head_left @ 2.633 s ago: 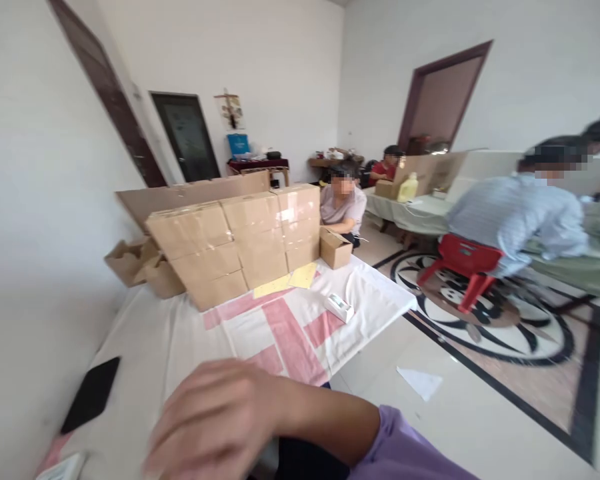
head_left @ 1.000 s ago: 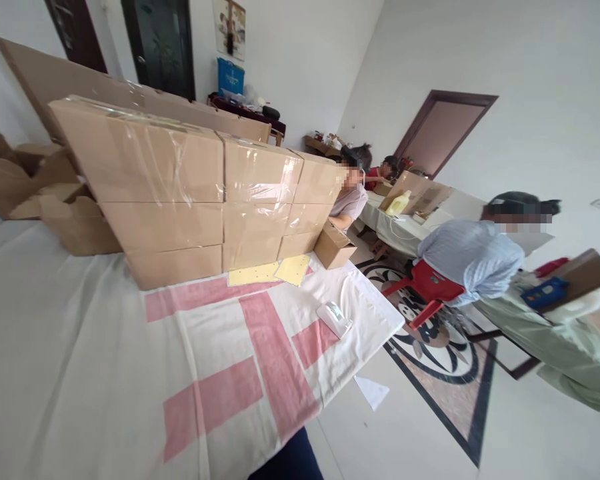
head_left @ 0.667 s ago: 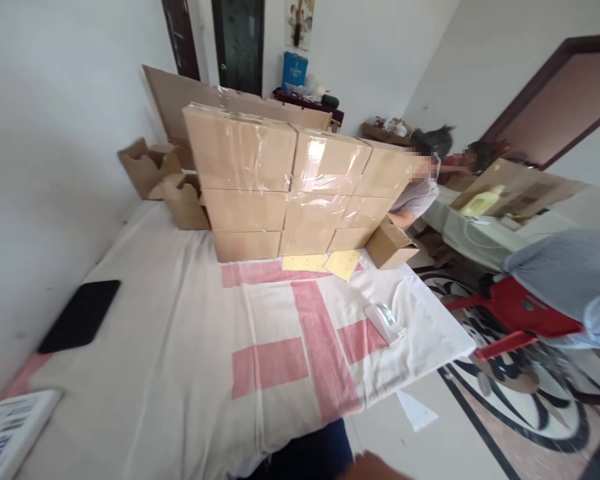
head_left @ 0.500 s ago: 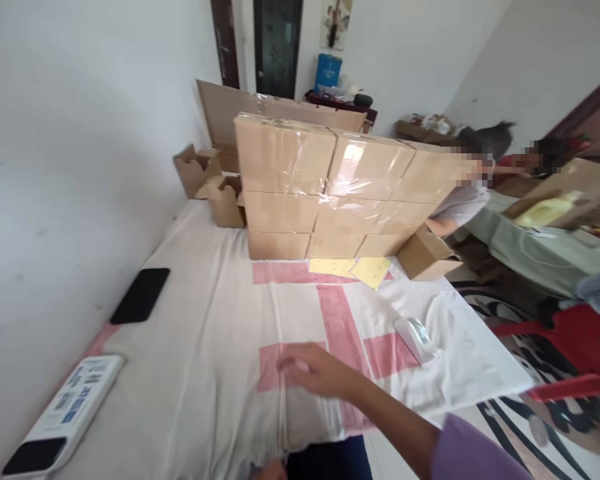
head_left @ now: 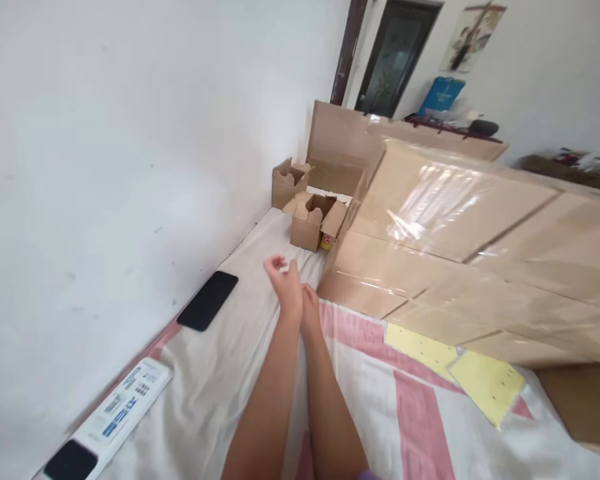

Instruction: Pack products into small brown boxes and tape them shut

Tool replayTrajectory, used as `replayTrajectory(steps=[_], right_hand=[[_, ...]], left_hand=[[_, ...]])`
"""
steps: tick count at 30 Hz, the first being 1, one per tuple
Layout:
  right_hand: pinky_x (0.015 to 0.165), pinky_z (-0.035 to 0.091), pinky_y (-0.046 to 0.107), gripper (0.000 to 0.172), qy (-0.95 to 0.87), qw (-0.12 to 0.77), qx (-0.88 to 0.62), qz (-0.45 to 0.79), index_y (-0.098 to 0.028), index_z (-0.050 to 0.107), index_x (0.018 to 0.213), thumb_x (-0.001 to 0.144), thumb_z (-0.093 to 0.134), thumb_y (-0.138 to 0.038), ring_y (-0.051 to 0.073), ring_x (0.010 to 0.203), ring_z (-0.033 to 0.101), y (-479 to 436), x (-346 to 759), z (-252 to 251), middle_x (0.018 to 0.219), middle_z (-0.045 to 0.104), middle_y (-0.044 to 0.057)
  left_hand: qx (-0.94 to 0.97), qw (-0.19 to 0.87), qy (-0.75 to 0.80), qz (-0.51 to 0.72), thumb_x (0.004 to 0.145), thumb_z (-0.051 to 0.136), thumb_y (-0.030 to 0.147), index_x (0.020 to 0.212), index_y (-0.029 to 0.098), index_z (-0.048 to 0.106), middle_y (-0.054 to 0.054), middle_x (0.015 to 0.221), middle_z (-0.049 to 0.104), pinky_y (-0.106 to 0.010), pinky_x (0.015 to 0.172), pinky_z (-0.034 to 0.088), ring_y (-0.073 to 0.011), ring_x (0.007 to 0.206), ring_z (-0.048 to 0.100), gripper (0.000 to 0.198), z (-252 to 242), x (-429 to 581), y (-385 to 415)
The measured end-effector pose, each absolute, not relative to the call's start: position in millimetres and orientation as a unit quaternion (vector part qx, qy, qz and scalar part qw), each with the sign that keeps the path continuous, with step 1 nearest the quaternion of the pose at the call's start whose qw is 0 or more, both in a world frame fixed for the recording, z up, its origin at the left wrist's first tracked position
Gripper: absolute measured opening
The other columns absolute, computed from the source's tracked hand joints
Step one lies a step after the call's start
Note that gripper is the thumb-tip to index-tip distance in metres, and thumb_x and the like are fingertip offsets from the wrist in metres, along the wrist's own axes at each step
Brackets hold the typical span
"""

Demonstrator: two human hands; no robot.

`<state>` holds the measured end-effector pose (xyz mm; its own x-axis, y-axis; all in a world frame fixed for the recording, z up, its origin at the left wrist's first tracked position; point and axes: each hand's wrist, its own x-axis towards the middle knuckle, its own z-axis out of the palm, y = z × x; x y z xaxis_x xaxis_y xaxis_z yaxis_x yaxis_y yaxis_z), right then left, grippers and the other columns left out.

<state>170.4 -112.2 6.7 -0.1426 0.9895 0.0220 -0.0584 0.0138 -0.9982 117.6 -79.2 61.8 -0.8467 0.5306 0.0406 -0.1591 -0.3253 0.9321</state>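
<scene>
My left hand reaches forward over the white cloth, fingers loosely curled and thumb apart, with nothing in it. Just beside its wrist is my right hand, partly hidden behind the left one; whether its fingers hold anything does not show. Beyond both hands stands a small open carton with raised flaps, and a yellow-and-red item shows at its side. A second open carton is behind it by the wall. To the right rises a tall stack of taped cardboard boxes, close to my right hand.
A black phone-like slab and a white labelled device lie along the left wall. Yellow sheets lie at the stack's foot. A brown carton sits at right. A large cardboard sheet stands behind.
My view has swung left and closer to the stack. Both hands now stretch forward together toward the small cartons; before, one hand was over the pink stripes and the other at the bottom edge.
</scene>
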Motion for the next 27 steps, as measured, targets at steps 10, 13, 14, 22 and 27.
replayTrajectory(steps=[10, 13, 14, 22, 27], right_hand=[[0.062, 0.054, 0.035, 0.045, -0.449, 0.480, -0.481, 0.581, -0.026, 0.065, 0.127, 0.093, 0.057, -0.054, 0.022, 0.082, 0.067, -100, 166, -28, 0.113, 0.071, 0.008], [0.052, 0.050, 0.032, 0.043, -0.457, 0.461, -0.474, 0.594, -0.024, 0.062, 0.127, 0.094, 0.056, -0.051, 0.018, 0.068, 0.063, -101, 162, -26, 0.118, 0.069, 0.010], [0.051, 0.050, 0.031, 0.041, -0.463, 0.469, -0.479, 0.580, -0.023, 0.062, 0.124, 0.094, 0.056, -0.049, 0.017, 0.067, 0.062, -101, 160, -26, 0.119, 0.067, 0.010], [0.083, 0.055, 0.038, 0.019, -0.563, 0.559, -0.500, 0.345, -0.021, 0.064, 0.104, 0.094, 0.051, -0.032, 0.024, 0.106, 0.061, -118, 154, -24, 0.116, 0.059, 0.013], [0.117, 0.037, 0.049, 0.028, -0.649, 0.538, -0.465, 0.270, -0.022, 0.062, 0.115, 0.095, 0.042, -0.026, 0.027, 0.134, 0.050, -47, 116, 27, 0.133, 0.057, 0.015]], left_hand=[[0.394, 0.099, 0.742, 0.533, 0.060, 0.091, 0.040, 0.158, 0.017, 0.018, -0.026, 0.158, 0.035, -0.055, 0.122, 0.028, -0.0405, 0.150, 0.033, 0.124, -6, 94, 95], [0.419, 0.074, 0.721, 0.547, 0.058, 0.091, 0.043, 0.156, 0.015, 0.018, -0.025, 0.151, 0.041, -0.054, 0.118, 0.035, -0.0408, 0.145, 0.039, 0.126, -22, 82, 97], [0.424, 0.067, 0.719, 0.547, 0.058, 0.091, 0.044, 0.156, 0.014, 0.018, -0.026, 0.150, 0.040, -0.054, 0.118, 0.035, -0.0410, 0.145, 0.039, 0.126, -24, 79, 96], [0.426, 0.080, 0.708, 0.557, 0.057, 0.093, 0.040, 0.155, 0.016, 0.021, -0.025, 0.149, 0.040, -0.055, 0.118, 0.033, -0.0412, 0.145, 0.038, 0.124, -17, 84, 91], [0.374, 0.110, 0.674, 0.628, 0.063, 0.091, 0.036, 0.154, 0.014, 0.022, -0.025, 0.147, 0.042, -0.054, 0.119, 0.030, -0.0389, 0.143, 0.040, 0.117, -17, 76, 93]])
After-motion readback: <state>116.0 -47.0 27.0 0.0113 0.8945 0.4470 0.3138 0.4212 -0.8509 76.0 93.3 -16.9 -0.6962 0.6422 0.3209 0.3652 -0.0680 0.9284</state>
